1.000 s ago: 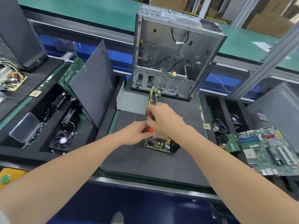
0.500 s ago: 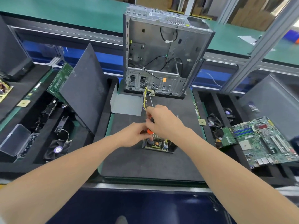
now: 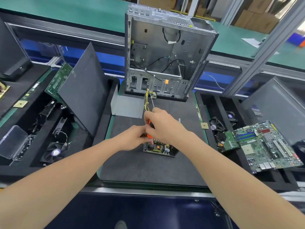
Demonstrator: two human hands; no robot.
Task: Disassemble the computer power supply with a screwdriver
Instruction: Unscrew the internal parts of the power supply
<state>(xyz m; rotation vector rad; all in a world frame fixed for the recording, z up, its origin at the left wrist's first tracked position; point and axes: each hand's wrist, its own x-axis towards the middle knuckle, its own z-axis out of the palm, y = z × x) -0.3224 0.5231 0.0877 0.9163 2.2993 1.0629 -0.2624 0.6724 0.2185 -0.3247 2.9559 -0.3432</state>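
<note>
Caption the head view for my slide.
Right hand grips an orange screwdriver over the power supply board, left hand alongside, before a computer case.

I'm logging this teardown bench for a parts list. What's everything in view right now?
computer case: one, grey, open, upright at the mat's far edge
power supply board: one, green, mid-mat under the hands
screwdriver: one, orange handle, in the right hand
yellow wires: one bundle, behind the hands
metal cover: one, light grey, left of the wires
side panels: two, dark grey, leaning left and right
motherboard: one, green, far right
fans: at least three, black, both sides
mat: one, black, centre
left hand: one, at the board, fingertips hidden
right hand: one, grips the screwdriver
</note>
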